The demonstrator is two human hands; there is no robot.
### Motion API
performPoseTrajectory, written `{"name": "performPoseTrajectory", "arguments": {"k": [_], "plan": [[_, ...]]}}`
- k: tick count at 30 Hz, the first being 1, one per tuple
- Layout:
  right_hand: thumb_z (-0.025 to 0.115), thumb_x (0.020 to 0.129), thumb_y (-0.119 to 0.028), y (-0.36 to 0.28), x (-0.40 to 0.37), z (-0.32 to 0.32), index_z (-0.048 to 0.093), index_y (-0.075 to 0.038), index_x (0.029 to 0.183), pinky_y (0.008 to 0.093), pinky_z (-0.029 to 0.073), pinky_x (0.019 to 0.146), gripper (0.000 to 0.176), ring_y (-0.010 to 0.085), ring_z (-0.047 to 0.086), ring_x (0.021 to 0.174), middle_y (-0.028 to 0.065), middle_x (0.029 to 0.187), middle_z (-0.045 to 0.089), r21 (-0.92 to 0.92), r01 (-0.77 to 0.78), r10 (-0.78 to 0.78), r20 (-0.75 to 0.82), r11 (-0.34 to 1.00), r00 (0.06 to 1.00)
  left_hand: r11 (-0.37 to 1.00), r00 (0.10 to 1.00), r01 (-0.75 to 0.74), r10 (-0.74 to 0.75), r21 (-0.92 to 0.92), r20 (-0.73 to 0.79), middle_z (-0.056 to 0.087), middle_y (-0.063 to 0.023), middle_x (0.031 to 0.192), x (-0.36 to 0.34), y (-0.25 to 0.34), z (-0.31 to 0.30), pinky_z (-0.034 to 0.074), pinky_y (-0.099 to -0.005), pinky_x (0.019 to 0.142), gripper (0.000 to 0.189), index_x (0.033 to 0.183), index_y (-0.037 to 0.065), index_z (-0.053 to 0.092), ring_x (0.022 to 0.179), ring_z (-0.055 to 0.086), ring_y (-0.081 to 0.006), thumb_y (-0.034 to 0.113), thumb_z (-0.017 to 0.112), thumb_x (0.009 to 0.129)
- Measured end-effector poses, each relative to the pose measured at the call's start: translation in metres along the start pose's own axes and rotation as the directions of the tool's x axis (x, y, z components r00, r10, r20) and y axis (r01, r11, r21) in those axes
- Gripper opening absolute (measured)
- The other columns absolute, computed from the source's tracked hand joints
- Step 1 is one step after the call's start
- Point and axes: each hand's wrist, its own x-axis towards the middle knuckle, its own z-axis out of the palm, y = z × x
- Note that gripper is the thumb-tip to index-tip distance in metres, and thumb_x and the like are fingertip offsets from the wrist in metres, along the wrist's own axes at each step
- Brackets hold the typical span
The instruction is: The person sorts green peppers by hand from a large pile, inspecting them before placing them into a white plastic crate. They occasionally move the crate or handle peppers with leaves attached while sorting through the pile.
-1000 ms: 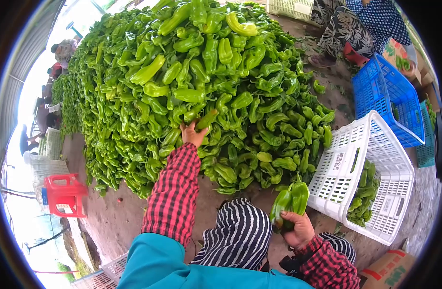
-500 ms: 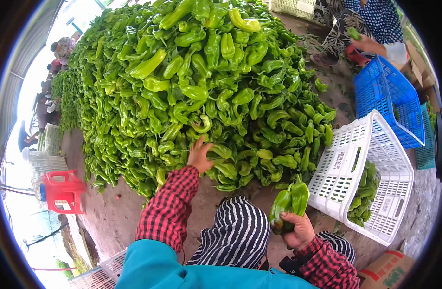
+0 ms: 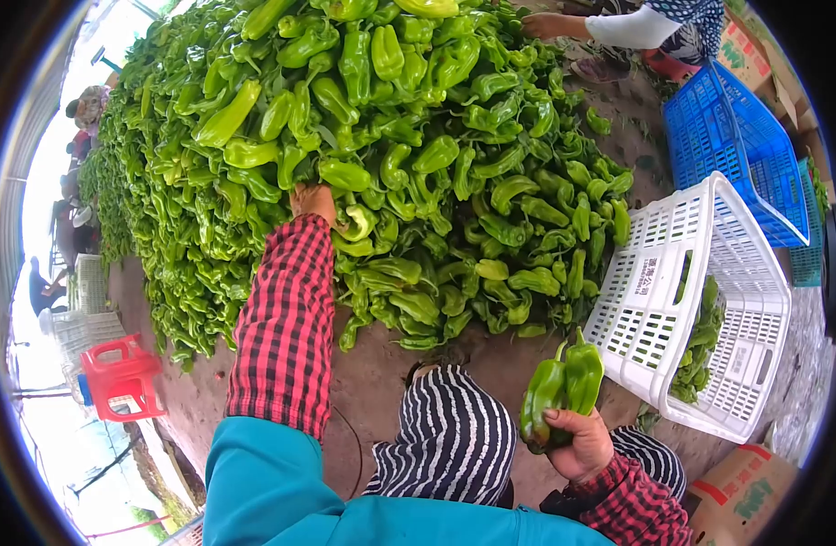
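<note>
A large heap of green peppers fills the upper middle of the view. My left hand reaches into the face of the heap; its fingers are hidden among the peppers, beside a pale curved pepper. At the lower right, my right hand is closed around the lower part of a few green peppers, held upright side by side with their stems up. Just beyond it stands a tilted white crate with green peppers inside.
Behind the white crate is a blue crate. A co-worker's hand touches the heap at the top right. A red stool stands at the left, and a cardboard box lies at the lower right.
My left hand has moved up and left, deeper into the heap. My right hand has shifted slightly right and down with its peppers. The co-worker's arm now stretches to the heap.
</note>
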Motion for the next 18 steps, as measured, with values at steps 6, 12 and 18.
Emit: {"name": "performPoseTrajectory", "arguments": {"k": [6, 12, 18], "plan": [[0.057, 0.07, 0.007, 0.004, -0.008, 0.002, 0.046, -0.002, 0.115, 0.0389, 0.044, 0.085, 0.047, 0.0246, 0.055, 0.095, 0.0106, 0.103, 0.057, -0.007, -0.008, 0.009, 0.043, 1.0, 0.999, 0.976, 0.999, -0.05, 0.052, -0.21, 0.002, 0.056, -0.0094, 0.107, -0.021, -0.013, -0.008, 0.029, -0.043, 0.099, 0.032, 0.106, 0.005, 0.057, 0.108, 0.044, -0.0274, 0.02, 0.06, 0.078], [0.056, 0.071, 0.008, 0.006, -0.011, 0.001, 0.047, -0.003, 0.115, 0.0386, 0.044, 0.085, 0.047, 0.0238, 0.055, 0.096, 0.0099, 0.103, 0.057, -0.003, 0.009, -0.008, 0.082, 1.0, 0.997, 0.988, 0.965, 0.018, 0.022, -0.151, 0.263, 0.054, -0.0133, 0.112, -0.032, 0.003, -0.02, 0.028, -0.0413, 0.1, 0.056, 0.111, 0.003, 0.054, 0.107, 0.046, -0.0291, 0.041, 0.066, 0.07], [0.056, 0.071, 0.008, 0.005, -0.012, -0.002, 0.049, -0.003, 0.114, 0.038, 0.044, 0.084, 0.045, 0.0235, 0.055, 0.096, 0.0094, 0.103, 0.057, 0.002, 0.014, -0.014, 0.088, 1.0, 0.996, 0.984, 0.928, -0.065, -0.001, 0.167, 0.372, 0.061, -0.0058, 0.099, -0.044, 0.027, -0.032, 0.046, -0.0356, 0.081, 0.059, 0.105, 0.007, 0.059, 0.089, 0.058, -0.022, 0.051, 0.068, 0.067]]}}
